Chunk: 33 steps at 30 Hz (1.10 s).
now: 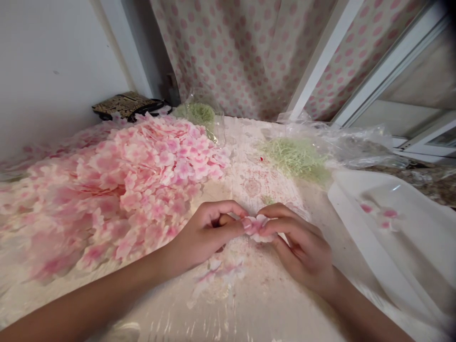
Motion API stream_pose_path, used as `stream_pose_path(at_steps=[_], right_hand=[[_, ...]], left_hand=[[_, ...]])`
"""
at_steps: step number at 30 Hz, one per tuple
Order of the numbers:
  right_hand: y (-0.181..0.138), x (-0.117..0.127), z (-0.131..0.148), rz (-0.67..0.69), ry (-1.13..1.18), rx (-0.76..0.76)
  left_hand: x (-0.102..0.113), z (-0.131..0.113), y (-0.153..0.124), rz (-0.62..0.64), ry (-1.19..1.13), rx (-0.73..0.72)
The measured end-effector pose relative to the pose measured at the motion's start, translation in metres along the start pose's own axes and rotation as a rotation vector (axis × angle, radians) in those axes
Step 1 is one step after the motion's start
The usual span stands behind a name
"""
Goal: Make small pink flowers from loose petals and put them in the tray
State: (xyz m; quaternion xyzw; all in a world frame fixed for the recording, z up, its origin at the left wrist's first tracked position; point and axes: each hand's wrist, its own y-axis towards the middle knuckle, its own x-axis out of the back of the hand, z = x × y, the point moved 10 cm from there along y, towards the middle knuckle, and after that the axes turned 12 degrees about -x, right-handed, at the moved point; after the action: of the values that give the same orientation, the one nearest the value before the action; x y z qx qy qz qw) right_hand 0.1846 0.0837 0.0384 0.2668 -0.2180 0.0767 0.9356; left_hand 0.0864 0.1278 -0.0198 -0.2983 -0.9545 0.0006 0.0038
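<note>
Pink petal (255, 226) between left hand (208, 232) and right hand (301, 247), tray (356, 228) beside.

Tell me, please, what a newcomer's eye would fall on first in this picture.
The big heap of pink artificial petals fills the left side. At front centre, the left hand and right hand pinch a small pink petal. Pale green shredded filler lies beyond them, to the right.

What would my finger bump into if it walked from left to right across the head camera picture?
big heap of pink artificial petals → left hand → pinched pink petal → right hand → white tray
</note>
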Motion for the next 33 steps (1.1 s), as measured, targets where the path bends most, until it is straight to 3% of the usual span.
stream_pose_path(at_steps=[11, 17, 33], right_hand=[[-0.001, -0.004, 0.004, 0.007, -0.074, 0.034], [-0.002, 0.000, -0.005, -0.024, -0.079, -0.037], [0.002, -0.003, -0.007, -0.033, -0.081, -0.056]], left_hand=[[-0.003, 0.011, -0.002, 0.004, 0.030, 0.055], [0.000, 0.004, -0.001, -0.039, 0.001, 0.029], [-0.007, -0.003, -0.003, 0.035, 0.091, -0.095]])
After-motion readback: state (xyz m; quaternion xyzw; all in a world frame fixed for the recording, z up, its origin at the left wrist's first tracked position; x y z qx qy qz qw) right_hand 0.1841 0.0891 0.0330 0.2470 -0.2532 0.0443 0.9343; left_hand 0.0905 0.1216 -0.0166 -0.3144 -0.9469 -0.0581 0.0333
